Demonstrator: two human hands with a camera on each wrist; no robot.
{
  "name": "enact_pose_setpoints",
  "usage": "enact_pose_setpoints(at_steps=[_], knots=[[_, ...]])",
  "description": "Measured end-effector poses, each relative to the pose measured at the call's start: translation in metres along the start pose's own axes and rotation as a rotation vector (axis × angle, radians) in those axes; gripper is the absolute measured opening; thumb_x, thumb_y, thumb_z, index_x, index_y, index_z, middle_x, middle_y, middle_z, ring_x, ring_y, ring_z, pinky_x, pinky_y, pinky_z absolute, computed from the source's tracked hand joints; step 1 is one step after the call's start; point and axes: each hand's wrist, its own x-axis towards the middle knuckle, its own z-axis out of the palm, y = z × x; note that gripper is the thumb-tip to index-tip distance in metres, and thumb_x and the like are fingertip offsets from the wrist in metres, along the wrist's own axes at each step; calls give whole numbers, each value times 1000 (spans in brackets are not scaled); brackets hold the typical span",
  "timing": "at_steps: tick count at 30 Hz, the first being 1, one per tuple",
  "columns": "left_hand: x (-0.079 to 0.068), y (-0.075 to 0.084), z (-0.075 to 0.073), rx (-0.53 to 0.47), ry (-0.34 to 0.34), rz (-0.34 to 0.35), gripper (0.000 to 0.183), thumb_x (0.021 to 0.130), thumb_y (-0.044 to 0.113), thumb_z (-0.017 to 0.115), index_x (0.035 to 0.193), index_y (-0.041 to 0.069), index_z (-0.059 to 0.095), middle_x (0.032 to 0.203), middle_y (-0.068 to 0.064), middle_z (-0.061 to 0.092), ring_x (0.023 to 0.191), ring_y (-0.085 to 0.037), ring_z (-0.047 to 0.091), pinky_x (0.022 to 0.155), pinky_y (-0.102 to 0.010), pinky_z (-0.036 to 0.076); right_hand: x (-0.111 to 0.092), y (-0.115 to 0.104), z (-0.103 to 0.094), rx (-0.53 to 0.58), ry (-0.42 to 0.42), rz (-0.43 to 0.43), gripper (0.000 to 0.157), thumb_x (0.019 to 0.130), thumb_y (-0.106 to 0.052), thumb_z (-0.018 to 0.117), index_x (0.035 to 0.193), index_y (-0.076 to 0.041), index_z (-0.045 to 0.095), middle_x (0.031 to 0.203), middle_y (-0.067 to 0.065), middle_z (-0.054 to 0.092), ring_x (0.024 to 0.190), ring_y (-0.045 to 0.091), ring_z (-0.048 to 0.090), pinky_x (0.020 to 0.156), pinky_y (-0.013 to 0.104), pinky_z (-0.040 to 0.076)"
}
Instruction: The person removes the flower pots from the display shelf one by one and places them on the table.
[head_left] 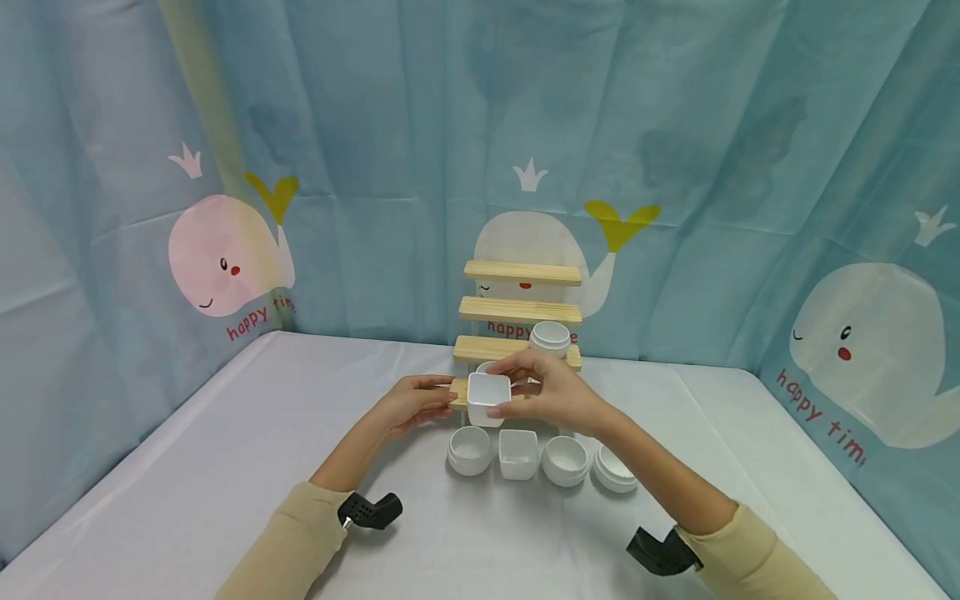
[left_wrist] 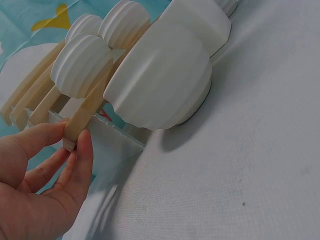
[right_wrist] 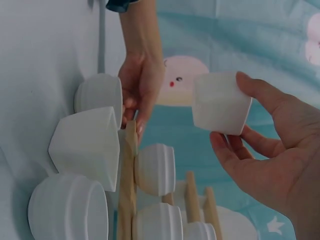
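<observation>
In the head view, the right grip (head_left: 555, 396) pinches a white square pot (head_left: 487, 408) between thumb and fingers, just to that grip's left, near the lowest wooden board (head_left: 458, 400); below the grip, a row of pots (head_left: 519, 456) stands on the table (head_left: 247, 467). A dropped pot could strike that row. In the left wrist view, the left grip (left_wrist: 40, 200) pinches the board's end, and round pots (left_wrist: 80, 67) sit beyond its fingertips; pulling or twisting there might tilt the board and send them sliding. In the right wrist view, only the right grip's fingertips bear on the square pot's seemingly smooth walls, so a loose pinch could let it slip. It hangs apart from the round pots below that grip, and lowering it carelessly could knock one off.
</observation>
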Motion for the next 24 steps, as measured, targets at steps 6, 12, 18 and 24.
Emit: enact_pose_setpoints(at_steps=[6, 12, 18, 24], knots=[[1, -1, 0, 3, 1, 0, 53, 104, 5, 64, 152, -11, 46, 114, -10, 68, 87, -8, 71, 82, -21, 64, -3, 3, 4, 25, 0, 10, 51, 85, 0, 87, 131, 7, 65, 132, 19, 61, 109, 24, 66, 90, 26, 62], [1, -1, 0, 16, 9, -6, 53, 104, 6, 65, 152, -10, 47, 118, -11, 68, 88, -9, 71, 82, -21, 64, -5, 7, 10, 38, 0, 19, 51, 85, -2, 87, 131, 4, 66, 133, 17, 63, 111, 24, 65, 93, 30, 63], [1, -1, -1, 19, 11, -2, 52, 104, 6, 65, 151, -10, 48, 115, -9, 68, 87, -9, 71, 82, -21, 63, -10, 8, 18, 41, -13, 25, 51, 85, -3, 88, 131, 3, 67, 132, 16, 64, 111, 23, 65, 96, 29, 62], [0, -1, -1, 30, 13, 1, 51, 105, 6, 64, 151, -10, 48, 117, -10, 68, 87, -9, 71, 82, -21, 63, -13, 12, 25, 56, -19, 26, 52, 85, -4, 88, 132, 3, 66, 132, 16, 65, 112, 24, 66, 98, 27, 61]])
